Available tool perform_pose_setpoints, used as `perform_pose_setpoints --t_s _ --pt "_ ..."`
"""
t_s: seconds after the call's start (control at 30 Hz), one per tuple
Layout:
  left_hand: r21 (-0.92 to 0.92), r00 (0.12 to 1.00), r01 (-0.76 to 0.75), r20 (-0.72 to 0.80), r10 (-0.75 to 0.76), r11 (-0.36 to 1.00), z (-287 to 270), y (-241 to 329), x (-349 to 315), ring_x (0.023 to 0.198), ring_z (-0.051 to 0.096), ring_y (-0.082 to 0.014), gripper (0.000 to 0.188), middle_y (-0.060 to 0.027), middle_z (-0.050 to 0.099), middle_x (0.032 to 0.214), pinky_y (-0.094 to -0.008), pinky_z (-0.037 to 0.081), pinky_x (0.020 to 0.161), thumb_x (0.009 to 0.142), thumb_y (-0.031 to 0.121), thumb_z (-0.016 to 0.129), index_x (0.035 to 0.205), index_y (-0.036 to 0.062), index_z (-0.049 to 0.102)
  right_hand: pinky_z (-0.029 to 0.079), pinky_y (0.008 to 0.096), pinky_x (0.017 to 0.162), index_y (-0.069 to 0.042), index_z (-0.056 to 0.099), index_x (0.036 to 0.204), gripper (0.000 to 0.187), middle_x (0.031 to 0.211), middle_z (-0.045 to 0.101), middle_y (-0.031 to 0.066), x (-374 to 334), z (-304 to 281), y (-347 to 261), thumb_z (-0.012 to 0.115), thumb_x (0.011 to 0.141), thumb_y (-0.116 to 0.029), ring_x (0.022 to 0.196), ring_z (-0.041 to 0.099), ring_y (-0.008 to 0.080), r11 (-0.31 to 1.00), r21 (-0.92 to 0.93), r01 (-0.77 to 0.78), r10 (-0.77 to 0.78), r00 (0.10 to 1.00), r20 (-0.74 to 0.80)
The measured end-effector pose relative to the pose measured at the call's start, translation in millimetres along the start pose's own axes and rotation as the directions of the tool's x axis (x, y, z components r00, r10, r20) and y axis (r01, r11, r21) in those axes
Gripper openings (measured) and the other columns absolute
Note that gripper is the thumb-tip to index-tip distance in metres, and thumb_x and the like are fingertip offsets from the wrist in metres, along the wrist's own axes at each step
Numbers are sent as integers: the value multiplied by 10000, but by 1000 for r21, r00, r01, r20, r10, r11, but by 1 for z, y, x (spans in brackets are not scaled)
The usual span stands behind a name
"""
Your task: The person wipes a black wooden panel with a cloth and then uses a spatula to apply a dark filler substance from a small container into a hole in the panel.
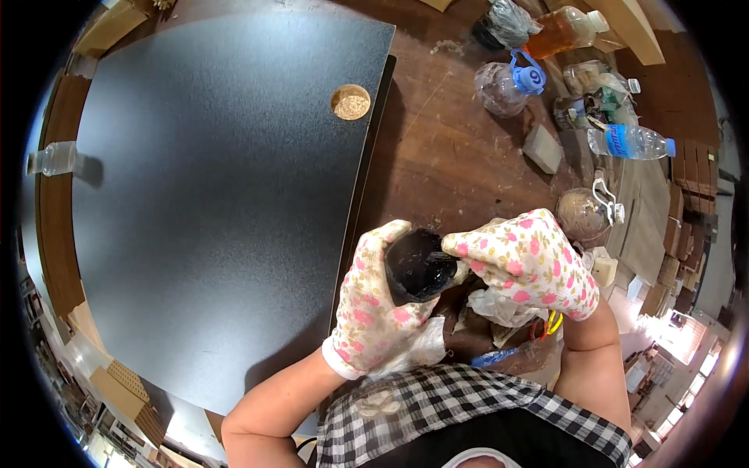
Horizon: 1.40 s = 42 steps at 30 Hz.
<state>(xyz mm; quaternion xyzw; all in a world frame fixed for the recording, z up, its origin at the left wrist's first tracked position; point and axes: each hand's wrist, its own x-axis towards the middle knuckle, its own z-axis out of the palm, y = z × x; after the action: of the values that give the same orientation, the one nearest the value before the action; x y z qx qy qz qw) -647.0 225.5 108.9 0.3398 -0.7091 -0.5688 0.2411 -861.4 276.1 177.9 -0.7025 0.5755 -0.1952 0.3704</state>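
Both hands wear white gloves with a pink floral print. My left hand [365, 310] is wrapped round a small black cup [407, 274], tilted so that its dark, glossy inside shows. At the cup's rim, the fingers of my right hand [529, 267] are pinched together. A thin, dark end shows between them and reaches into the cup; the rest is hidden by the glove. Left of the hands lies a large black panel [214, 187] with a round hole [350, 102] near its far right corner, light wood grain showing inside.
A brown wooden table [421, 164] carries the panel. At the right stand a blue-capped jug [499, 87], a bottle of amber liquid [560, 33], a grey block [542, 150] and a round bottle [583, 214]. Crumpled plastic [503, 308] lies below my right hand. A clear bottle [56, 159] is far left.
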Motion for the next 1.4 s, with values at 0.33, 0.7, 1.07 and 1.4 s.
perform_pose_setpoints --t_s 0.33,0.7,1.07,1.4 --pt "-20 999 29 26 -28 999 0 -3 1 1064 599 -258 711 -153 550 1169 -357 497 930 673 128 852 1246 3 451 568 327 693 -5 691 991 178 944 712 156 6 -6 7 651 834 -78 796 709 263 971 193 -141 149 988 -27" --pt "35 1000 20 7 -21 999 -1 0 -1 1052 596 -260 734 -142 560 1154 -353 491 913 651 158 862 1246 12 459 417 196 507 -15 667 1089 212 671 632 22 28 -8 16 576 913 -91 547 524 36 694 638 -334 506 857 -102" --pt "-19 998 62 17 -62 998 2 4 -1 1067 592 -256 723 -135 564 1151 -358 478 928 656 143 854 1247 13 457 483 355 595 -150 637 1216 444 827 573 96 90 0 74 575 802 0 709 586 270 942 -335 -1 -182 838 -515" --pt "-60 996 91 20 -90 994 2 3 -4 1029 600 -268 681 -144 567 1121 -356 480 906 674 150 844 1221 14 462 485 363 619 -173 631 1223 458 842 570 83 101 3 70 579 796 -16 730 587 262 905 -421 -65 -149 878 -456"
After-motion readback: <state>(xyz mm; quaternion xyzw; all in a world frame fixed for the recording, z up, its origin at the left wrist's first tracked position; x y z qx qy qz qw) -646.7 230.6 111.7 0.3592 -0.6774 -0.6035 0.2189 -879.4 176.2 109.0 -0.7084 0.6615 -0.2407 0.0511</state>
